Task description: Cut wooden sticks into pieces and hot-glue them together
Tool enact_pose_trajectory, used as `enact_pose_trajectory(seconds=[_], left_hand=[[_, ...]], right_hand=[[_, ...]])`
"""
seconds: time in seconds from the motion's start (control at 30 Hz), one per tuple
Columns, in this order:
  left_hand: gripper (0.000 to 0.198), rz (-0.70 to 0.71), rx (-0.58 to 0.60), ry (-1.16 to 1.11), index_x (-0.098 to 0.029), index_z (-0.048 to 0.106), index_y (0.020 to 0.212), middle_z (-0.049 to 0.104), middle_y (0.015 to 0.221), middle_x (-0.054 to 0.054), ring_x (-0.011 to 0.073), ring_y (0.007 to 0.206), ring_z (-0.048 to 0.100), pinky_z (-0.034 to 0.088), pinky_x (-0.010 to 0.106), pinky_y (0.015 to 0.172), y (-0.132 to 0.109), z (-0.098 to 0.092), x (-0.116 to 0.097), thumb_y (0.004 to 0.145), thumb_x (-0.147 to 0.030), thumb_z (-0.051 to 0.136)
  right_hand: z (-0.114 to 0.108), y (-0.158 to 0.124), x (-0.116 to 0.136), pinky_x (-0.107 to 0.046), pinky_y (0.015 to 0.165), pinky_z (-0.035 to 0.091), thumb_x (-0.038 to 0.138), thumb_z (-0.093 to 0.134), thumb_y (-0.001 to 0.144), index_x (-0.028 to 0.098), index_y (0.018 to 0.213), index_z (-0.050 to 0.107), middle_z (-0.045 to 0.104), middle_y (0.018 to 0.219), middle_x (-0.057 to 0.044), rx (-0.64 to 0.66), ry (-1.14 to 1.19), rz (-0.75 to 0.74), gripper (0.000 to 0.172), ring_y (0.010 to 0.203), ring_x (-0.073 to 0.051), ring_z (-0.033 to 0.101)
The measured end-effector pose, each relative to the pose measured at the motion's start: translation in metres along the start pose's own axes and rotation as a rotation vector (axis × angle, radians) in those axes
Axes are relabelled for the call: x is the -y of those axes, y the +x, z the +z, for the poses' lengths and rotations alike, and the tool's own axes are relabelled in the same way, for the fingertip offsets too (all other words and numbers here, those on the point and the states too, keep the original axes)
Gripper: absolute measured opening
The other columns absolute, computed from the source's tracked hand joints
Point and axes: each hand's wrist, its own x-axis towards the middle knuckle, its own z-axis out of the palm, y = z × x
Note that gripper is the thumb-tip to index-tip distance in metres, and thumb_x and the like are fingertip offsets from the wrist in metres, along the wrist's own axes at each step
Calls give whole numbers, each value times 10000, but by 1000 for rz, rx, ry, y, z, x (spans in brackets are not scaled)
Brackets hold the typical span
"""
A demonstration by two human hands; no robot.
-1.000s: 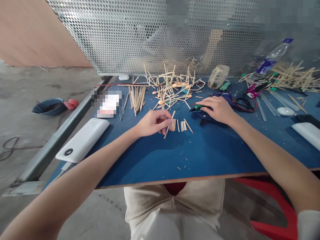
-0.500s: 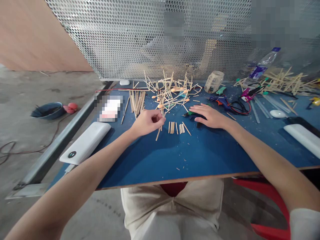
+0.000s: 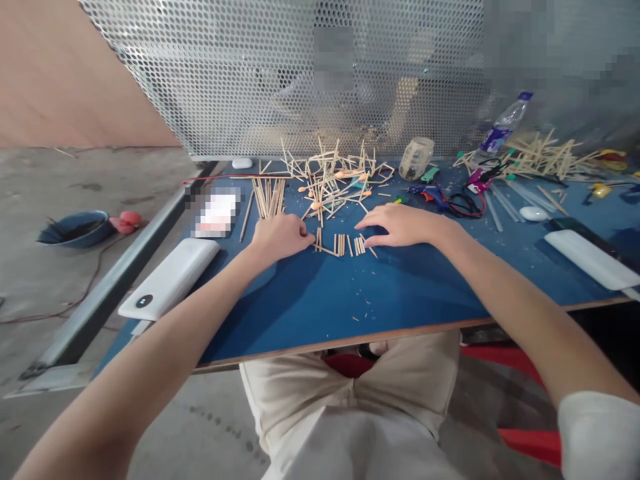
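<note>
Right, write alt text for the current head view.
A person's left hand and right hand flank a row of short sticks on a blue table. Behind them are a tangle of sticks and a clear jar.

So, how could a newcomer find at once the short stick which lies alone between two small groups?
On the blue table, look between the left hand and the right hand, where short sticks lie in a row. Two small groups leave a gap; the lone stick lies inside it, apart from both.
</note>
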Motion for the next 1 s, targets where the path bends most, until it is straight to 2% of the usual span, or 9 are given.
enact_pose_trajectory(seconds=[0.07, 0.2, 0.3, 0.4, 0.47, 0.6, 0.87, 0.93, 1.0], left_hand=[[199, 7, 4, -35, -233, 689, 639, 585, 579, 24, 158, 550, 474, 288, 273, 553, -2, -2, -1, 722, -409, 642], [200, 46, -4, -48, -228, 690, 737, 647, 674, 22, 157, 593, 525, 308, 273, 562, -7, -9, -8, 785, -403, 605], [202, 229, 19, -52, -232, 687, 894, 693, 835, 25, 172, 712, 598, 353, 276, 583, -9, -15, -9, 841, -363, 543], [208, 456, 132, -87, -238, 671, 983, 689, 1009, 25, 179, 839, 622, 408, 279, 653, -8, -20, -3, 828, -322, 560], [189, 536, 223, -120, -231, 661, 962, 678, 1026, 22, 170, 845, 614, 425, 279, 695, -5, -22, 2, 799, -288, 586], [117, 569, 334, -158, -216, 642, 864, 655, 912, 10, 147, 762, 586, 416, 273, 682, -1, -22, 7, 765, -217, 578], [119, 592, 341, -169, -210, 644, 823, 628, 864, 11, 144, 749, 578, 434, 274, 711, 1, -27, 10, 726, -166, 589], [133, 591, 351, -146, -216, 664, 823, 626, 893, 15, 150, 771, 589, 448, 281, 740, 2, -29, 13, 725, -165, 589], [153, 590, 364, -117, -221, 684, 813, 622, 914, 18, 152, 778, 596, 457, 287, 757, 3, -31, 16, 727, -155, 576]], right_hand=[[0, 4, 5, -383, 879, 499, 505, 549, 947, 223, 1243, 685, 723, 1211, -77, -10, 92, 31, 431, 1056, -235, 669], [9, 4, 2, -368, 867, 500, 412, 528, 968, 224, 1174, 717, 742, 1154, -60, -133, 147, 42, 337, 1014, -210, 680], [20, -1, -8, -379, 888, 493, 385, 533, 963, 236, 1112, 745, 755, 1098, -51, -172, 124, 26, 299, 994, -215, 681], [24, -7, -15, -385, 897, 493, 371, 540, 957, 242, 1110, 749, 756, 1084, -49, -209, 137, 26, 289, 987, -221, 681], [23, -9, -14, -386, 899, 495, 364, 541, 956, 239, 1130, 743, 752, 1095, -51, -242, 163, 24, 295, 986, -220, 681], [22, -10, -10, -382, 900, 498, 376, 542, 957, 238, 1152, 733, 751, 1094, -49, -248, 209, 17, 306, 977, -211, 684], [36, -3, -9, -381, 895, 490, 416, 536, 962, 256, 1187, 713, 747, 1110, -30, -206, 236, 17, 327, 973, -202, 677], [39, 0, -5, -416, 940, 464, 501, 557, 944, 251, 1214, 700, 733, 1151, -47, -226, 153, 43, 395, 1027, -234, 659], [42, 4, -1, -459, 983, 428, 630, 598, 878, 234, 1265, 675, 700, 1228, -83, -237, 57, 64, 559, 1109, -286, 620]])
